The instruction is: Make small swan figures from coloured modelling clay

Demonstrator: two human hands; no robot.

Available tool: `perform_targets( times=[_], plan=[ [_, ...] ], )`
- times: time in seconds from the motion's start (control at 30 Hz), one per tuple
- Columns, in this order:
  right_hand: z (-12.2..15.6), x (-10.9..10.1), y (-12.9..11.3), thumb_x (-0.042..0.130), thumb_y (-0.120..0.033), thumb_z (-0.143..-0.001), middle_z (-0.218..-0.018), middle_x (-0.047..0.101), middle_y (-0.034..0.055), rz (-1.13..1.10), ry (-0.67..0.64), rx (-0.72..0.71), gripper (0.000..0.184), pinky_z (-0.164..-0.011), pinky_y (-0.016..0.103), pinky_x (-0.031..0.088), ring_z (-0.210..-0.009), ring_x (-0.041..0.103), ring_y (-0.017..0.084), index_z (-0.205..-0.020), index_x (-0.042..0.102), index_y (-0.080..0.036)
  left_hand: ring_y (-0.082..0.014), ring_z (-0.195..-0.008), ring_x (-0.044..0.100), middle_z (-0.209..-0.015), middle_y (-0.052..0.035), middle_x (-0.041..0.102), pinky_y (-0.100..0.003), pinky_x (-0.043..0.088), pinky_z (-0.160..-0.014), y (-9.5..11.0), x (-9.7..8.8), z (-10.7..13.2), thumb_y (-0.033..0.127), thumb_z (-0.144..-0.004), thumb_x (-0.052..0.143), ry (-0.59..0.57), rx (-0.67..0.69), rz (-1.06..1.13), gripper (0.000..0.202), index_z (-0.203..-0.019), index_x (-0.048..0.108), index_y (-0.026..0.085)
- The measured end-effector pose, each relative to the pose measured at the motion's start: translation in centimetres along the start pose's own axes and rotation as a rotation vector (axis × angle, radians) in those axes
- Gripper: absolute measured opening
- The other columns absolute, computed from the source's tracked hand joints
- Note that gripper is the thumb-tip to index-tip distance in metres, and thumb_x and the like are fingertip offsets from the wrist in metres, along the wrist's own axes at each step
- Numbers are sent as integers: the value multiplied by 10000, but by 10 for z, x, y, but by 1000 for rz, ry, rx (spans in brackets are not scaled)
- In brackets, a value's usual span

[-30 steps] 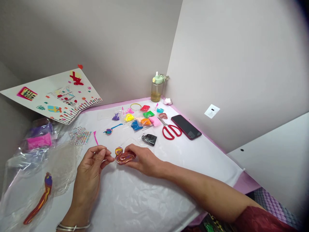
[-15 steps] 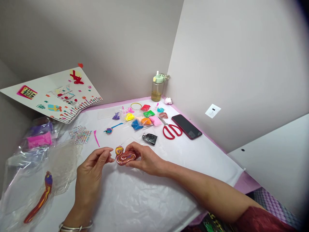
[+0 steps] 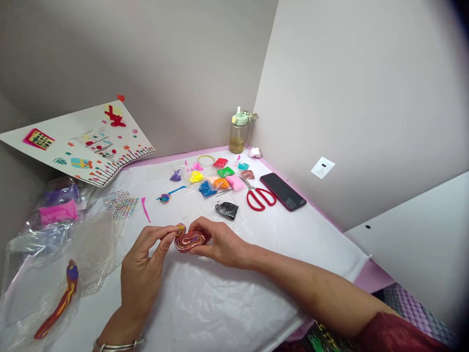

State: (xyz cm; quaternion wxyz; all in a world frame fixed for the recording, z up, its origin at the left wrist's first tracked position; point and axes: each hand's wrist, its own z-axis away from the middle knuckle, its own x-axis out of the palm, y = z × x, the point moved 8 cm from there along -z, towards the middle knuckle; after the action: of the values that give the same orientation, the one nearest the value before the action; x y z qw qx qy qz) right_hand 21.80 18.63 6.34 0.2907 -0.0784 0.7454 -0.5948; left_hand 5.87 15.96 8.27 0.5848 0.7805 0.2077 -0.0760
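Note:
A coiled clay piece (image 3: pixel 189 241), swirled in dark red, white, yellow and purple, is between my two hands above the white sheet (image 3: pixel 220 303). My right hand (image 3: pixel 214 239) grips its wide spiral from the right, thumb below and fingers above. With thumb and fingertips, my left hand (image 3: pixel 150 254) pinches the small yellow curl at its upper left; the fingertips partly cover that curl. On the left a long marbled clay roll (image 3: pixel 60 305) with a purple end lies on clear plastic. A bag of black clay (image 3: pixel 227 210) sits just beyond my right hand.
Several bags of coloured clay (image 3: pixel 221 183) lie at the back, beside red-handled scissors (image 3: pixel 261 195) and a phone (image 3: pixel 283 191). A bottle (image 3: pixel 238 132) stands in the corner. Rhinestones (image 3: pixel 120 204), a pink clay tool (image 3: pixel 145 209) and a blue tool (image 3: pixel 172 193) lie left of centre. A decorated board (image 3: pixel 84 142) leans behind.
My left hand has moved right and closed its fingertips on the small curl of the clay piece. My right hand keeps its grip.

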Motion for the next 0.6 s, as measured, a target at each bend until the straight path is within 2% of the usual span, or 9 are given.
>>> perform_targets(
  times=[0.13,0.2,0.37,0.6],
  plan=[
    [0,0,-1,762,-308,-814,-865,639,-30,-2,-1,4,294,-689,238,433,-737,556,120,-1020,574,-216,-218,-1048,618,-1071,8,690,-320,415,-948,1,1,0,416,-908,629,18,21,-50,170,-1032,712,333],
    [0,0,0,757,-309,-820,-876,648,-25,-2,-5,5,293,-690,238,434,-750,567,125,-1031,574,-218,-222,-1031,616,-1043,11,690,-330,416,-942,0,-1,0,409,-881,670,52,31,-68,160,-1018,689,328],
    [1,1,1,750,-325,-826,-880,652,-21,21,-6,-1,294,-690,241,435,-751,568,128,-1036,574,-217,-230,-1012,593,-1019,-16,644,-354,404,-964,10,-1,1,367,-872,684,70,184,-67,102,-951,723,315],
    [0,0,-2,756,-293,-816,-869,649,-24,19,-11,11,285,-694,239,439,-755,574,129,-1026,579,-215,-236,-1025,593,-1043,-22,647,-348,407,-960,8,0,-1,392,-864,678,46,115,-67,140,-964,741,317]
  ],
)
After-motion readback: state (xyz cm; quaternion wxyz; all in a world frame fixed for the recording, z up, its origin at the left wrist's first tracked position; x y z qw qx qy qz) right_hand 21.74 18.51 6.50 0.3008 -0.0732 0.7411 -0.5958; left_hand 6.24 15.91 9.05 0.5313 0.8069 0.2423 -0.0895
